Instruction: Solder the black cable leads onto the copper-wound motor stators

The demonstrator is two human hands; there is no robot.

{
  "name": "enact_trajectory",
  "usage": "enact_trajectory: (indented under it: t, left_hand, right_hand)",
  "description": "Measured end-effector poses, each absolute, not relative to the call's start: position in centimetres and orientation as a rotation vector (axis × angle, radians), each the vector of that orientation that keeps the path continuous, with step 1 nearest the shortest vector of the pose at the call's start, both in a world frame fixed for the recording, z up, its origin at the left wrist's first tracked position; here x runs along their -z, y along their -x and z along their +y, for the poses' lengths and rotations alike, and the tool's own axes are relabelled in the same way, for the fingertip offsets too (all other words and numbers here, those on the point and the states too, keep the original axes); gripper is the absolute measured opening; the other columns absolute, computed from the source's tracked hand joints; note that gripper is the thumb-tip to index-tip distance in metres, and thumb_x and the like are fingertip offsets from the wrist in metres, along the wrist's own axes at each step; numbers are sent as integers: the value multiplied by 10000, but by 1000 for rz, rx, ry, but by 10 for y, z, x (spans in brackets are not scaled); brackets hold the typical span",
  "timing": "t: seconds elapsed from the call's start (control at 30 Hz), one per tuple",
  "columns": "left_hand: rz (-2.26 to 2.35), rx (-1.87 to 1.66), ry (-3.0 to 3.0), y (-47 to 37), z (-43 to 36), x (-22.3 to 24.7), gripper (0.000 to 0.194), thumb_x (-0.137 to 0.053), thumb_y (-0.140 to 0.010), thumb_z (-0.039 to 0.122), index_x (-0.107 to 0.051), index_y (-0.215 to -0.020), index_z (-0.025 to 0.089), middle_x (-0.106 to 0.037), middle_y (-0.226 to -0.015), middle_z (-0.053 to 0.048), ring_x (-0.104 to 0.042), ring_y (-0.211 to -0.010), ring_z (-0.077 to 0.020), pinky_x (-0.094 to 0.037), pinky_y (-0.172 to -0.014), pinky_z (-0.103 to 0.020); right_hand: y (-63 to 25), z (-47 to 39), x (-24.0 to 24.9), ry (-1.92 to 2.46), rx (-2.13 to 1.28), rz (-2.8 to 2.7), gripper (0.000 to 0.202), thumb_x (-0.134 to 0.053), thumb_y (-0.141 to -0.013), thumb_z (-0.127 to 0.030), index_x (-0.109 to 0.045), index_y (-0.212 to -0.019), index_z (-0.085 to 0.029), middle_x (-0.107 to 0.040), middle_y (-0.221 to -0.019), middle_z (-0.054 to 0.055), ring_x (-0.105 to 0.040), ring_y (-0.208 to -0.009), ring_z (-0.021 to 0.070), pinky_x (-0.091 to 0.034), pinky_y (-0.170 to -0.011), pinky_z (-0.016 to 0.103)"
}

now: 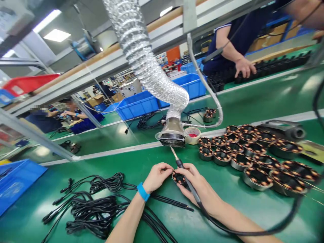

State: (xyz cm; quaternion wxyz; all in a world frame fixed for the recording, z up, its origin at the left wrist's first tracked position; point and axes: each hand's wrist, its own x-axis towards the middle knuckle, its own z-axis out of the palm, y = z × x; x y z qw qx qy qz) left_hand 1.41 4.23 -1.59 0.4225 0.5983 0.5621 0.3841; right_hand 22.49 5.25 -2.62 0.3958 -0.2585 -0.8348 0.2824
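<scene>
Right forearm (pixel 227 214) nearest, the right hand (pixel 198 184) wraps a soldering iron (pixel 188 180) aimed toward the desk's (pixel 136 158) far edge; left hand (pixel 157 177) pinches the stator's (pixel 178 177) left rim.

Cables (pixel 93 212) lie mostly left on the bench (pixel 141 162), stator rings (pixel 240 164) right (the hands (pixel 156 178) between them).

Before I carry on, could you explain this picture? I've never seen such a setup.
These are a person's two bare hands, seen from one camera worn on the head, looking forward and down. The right hand holds a pen-shaped corded tool; the left hand, with a blue wristband, has its fingertips at the edge of a small copper-dotted ring. On the green bench lie black cables at left and more rings at right. A silver duct hangs ahead.
</scene>
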Motion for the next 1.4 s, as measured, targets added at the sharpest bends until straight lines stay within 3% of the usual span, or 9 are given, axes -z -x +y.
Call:
enact_trajectory:
  t: [0.1, 0.23, 0.33, 0.57, 0.83, 1.1, 1.4]
  left_hand:
    - [1377, -991, -1417, -11, 42, 12, 385, -705, -798, 509, -683, -788, 125, -635, -762, -39, -515, -691, -133, -402, -673, -250]
    - [1300, -1045, -1210, -13, 39, 6, 416, -739, -754, 532, -641, -749, 128, -494, -618, 33, -308, -511, -64, -215, -494, -225]
    - [1221, -1111, -1092, -23, 36, 5, 414, -734, -763, 525, -627, -752, 125, -432, -605, 55, -214, -478, -44, -117, -472, -241]
    - [1375, -1051, -1145, -29, 25, -6, 425, -628, -863, 534, -689, -895, 115, -488, -653, 31, -264, -476, -45, -145, -456, -238]
    - [1252, -876, -1133, -15, 21, -10, 427, -887, -579, 441, -675, -756, 115, -564, -621, 14, -358, -510, -56, -234, -507, -231]
    - [1225, -1017, -982, -21, 26, -3, 382, -811, -676, 472, -697, -744, 114, -557, -610, 23, -256, -435, -34, -92, -454, -277]
    - [1179, -1110, -887, -27, 26, -1, 332, -801, -649, 422, -684, -709, 117, -573, -632, 5, -254, -436, -33, -72, -473, -295]
  right_hand:
    - [-223, 55, 30, 653, -692, -2116, 415, -540, -880, -125, -490, -1274, -246, -466, -1206, 103, -642, -846, 149, -556, -789, 310]
    - [-221, 53, 30, 625, -686, -2103, 432, -562, -867, -109, -499, -1268, -254, -483, -1184, 90, -646, -880, 154, -551, -828, 314]
    - [-220, 52, 29, 611, -706, -2116, 481, -593, -836, -83, -495, -1274, -255, -477, -1186, 81, -633, -862, 137, -541, -830, 302]
    - [-225, 53, 26, 624, -735, -2116, 490, -614, -818, -79, -493, -1267, -232, -466, -1191, 81, -612, -830, 117, -537, -794, 277]
    - [-222, 56, 33, 683, -697, -2104, 424, -566, -897, -163, -473, -1297, -269, -469, -1213, 102, -659, -924, 172, -569, -844, 327]
    - [-218, 58, 33, 676, -594, -2111, 370, -544, -934, -219, -484, -1295, -276, -477, -1207, 103, -679, -969, 185, -586, -834, 301]
    - [-213, 64, 42, 656, -567, -2078, 377, -576, -911, -225, -516, -1280, -277, -506, -1192, 103, -671, -1005, 218, -590, -847, 332]
